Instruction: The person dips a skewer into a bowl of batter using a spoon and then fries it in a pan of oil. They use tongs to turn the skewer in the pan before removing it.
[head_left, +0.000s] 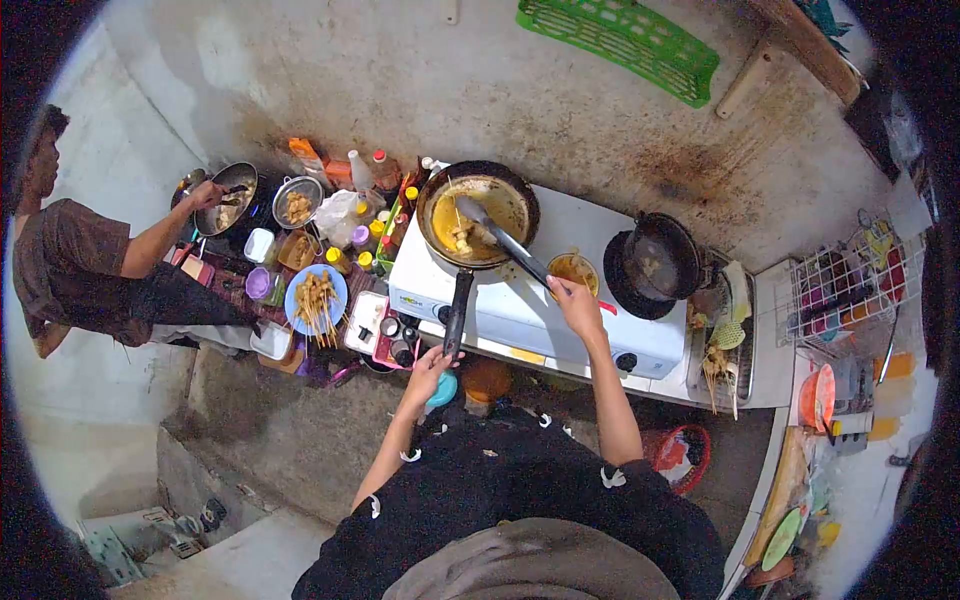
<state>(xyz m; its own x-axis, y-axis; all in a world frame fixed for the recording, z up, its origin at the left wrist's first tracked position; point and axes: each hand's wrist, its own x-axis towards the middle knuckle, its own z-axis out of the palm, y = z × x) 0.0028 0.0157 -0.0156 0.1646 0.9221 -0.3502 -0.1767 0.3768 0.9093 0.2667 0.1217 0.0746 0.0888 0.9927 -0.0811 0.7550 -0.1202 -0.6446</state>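
My left hand (430, 375) is closed around the black handle of a frying pan (527, 190), which rests on the left side of a white gas stove (520, 310). In the pan lies a yellow-brown sauce with a few pale pieces. My right hand (577, 308) grips a long dark spatula (515, 250); its grey head dips into the sauce near the pan's middle. Just behind the right hand stands a small bowl (575, 268) of yellowish contents, partly covered by the spatula and hand.
A dark wok (668, 255) sits on the right burner. Left of the stove are a blue plate of skewers (318, 300), a strainer (298, 202), bottles and jars. Another person (85, 260) works at a second pan (228, 200) at far left. A wire rack (850, 290) stands right.
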